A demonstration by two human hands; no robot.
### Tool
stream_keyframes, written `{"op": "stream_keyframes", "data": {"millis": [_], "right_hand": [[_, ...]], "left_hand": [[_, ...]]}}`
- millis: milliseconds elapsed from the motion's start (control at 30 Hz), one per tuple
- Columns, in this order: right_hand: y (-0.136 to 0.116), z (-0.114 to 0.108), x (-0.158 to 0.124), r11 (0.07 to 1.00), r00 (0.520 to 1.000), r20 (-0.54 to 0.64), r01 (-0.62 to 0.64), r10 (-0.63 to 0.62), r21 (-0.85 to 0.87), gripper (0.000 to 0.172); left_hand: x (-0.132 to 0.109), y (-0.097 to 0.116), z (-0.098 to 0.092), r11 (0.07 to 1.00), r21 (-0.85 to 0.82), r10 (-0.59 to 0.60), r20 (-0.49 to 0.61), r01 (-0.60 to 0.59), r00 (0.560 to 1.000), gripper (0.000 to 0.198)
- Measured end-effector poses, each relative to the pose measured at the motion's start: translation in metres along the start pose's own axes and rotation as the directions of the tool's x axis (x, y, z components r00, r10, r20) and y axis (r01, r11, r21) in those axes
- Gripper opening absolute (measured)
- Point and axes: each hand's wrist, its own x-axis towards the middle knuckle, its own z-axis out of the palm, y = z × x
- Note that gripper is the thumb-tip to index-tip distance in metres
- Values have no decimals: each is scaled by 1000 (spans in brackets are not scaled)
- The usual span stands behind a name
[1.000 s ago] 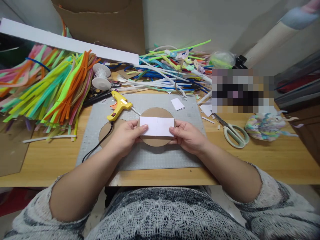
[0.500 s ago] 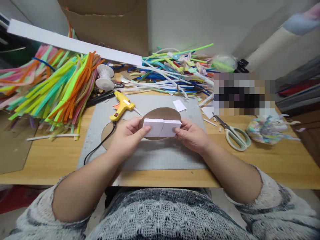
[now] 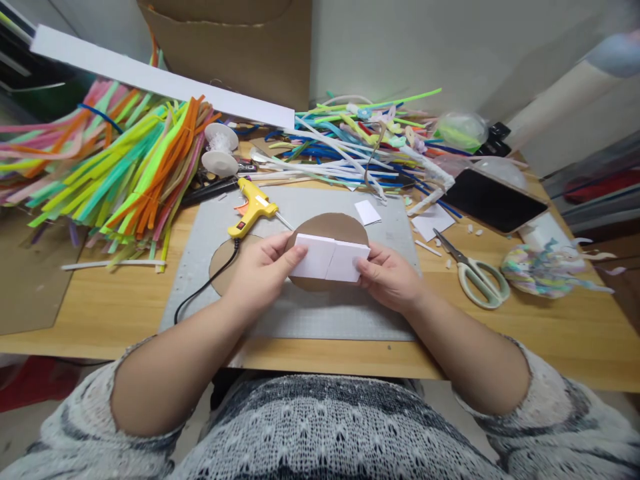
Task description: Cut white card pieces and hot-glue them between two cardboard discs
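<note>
The left hand (image 3: 265,268) and right hand (image 3: 393,277) pinch two white pieces (image 3: 313,257), one each, against a cardboard disc (image 3: 331,225) above the grey cutting mat (image 3: 320,323). Uneven pressure could slide the pieces apart (their seam runs aslant). Lowered carelessly, the disc could knock the glue gun (image 3: 256,208) just beyond. The wooden table (image 3: 350,360) stretches back to heaped pipe cleaners (image 3: 117,177) and a plain wall (image 3: 380,50).

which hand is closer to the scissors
Right. The right hand is left of the scissors, with wood tabletop between; the left hand is farther left, across the disc.
</note>
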Motion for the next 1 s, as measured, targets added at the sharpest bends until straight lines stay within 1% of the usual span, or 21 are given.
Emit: {"op": "stream_keyframes", "data": {"millis": [100, 133, 200, 300, 433, 567, 633, 700, 867, 1000], "right_hand": [[-2, 2, 0, 994, 997, -22, -70, 72, 89, 29], [-3, 1, -1, 991, 996, -27, -87, 90, 106, 30], [-4, 1, 0, 987, 993, -35, -111, 116, 118, 34], [-4, 0, 0, 989, 993, -55, -102, 109, 105, 36], [-1, 2, 1, 999, 998, -59, -28, 29, 25, 35], [2, 5, 0, 985, 994, -83, 63, -77, -163, 38], [1, 6, -1, 961, 991, -92, 68, -96, -268, 35], [-1, 9, -4, 943, 991, -95, 59, -95, -327, 32], [-2, 16, -10, 924, 981, -150, 53, -119, -379, 32], [-4, 16, -11, 929, 985, -134, 53, -109, -365, 29]], "left_hand": [[4, 3, -3, 963, -223, -150, 15, 150, 989, 49], [5, 4, -4, 946, -268, -181, 23, 180, 983, 52], [5, 5, -5, 933, -290, -207, 50, 212, 977, 55], [4, 6, -4, 951, -223, -201, 77, 214, 976, 53], [5, 2, -1, 982, -117, -143, 66, 150, 988, 47], [7, -2, 0, 984, -4, -177, 57, 177, 983, 37], [7, -4, 0, 983, 31, -183, 80, 181, 980, 39], [6, -6, 2, 981, 69, -186, 86, 180, 979, 41], [4, -11, 6, 978, 153, -145, 32, 138, 989, 37], [2, -11, 7, 980, 151, -136, 37, 129, 990, 37]]}}
